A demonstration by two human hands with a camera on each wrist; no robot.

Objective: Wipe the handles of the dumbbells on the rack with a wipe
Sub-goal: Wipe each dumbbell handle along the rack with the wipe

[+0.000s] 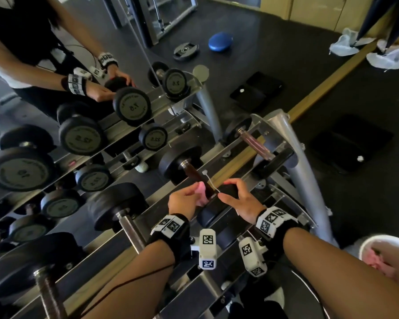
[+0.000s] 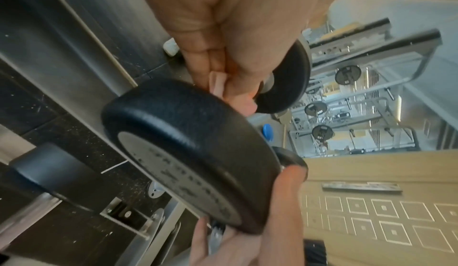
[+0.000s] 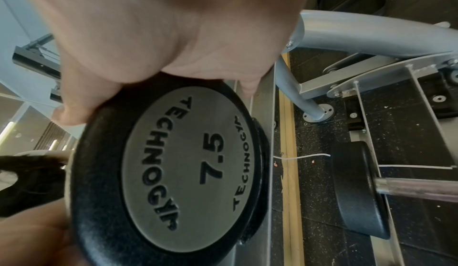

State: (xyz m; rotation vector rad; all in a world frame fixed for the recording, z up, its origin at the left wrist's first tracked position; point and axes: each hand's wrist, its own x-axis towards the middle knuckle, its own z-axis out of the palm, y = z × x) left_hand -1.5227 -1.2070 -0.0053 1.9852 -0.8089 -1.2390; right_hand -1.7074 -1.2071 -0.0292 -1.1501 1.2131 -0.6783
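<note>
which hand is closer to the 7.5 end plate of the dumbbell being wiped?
Right. The right hand grips the 7.5 end plate at its rim; the left hand is on the handle with the pink wipe.

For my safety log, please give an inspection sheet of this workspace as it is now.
Surface: metal rack with dumbbells, standing before a mirror.
Job's things: pink wipe on the handle of the 7.5 dumbbell.
Clutter: white cloths, blue disc, weight plate on the floor.
Grippers: left hand holds the wipe; right hand grips the dumbbell's near head.
Cables: thin black wire along the left forearm.
Surroundings: dark gym floor, black mat, wooden cabinets.
</note>
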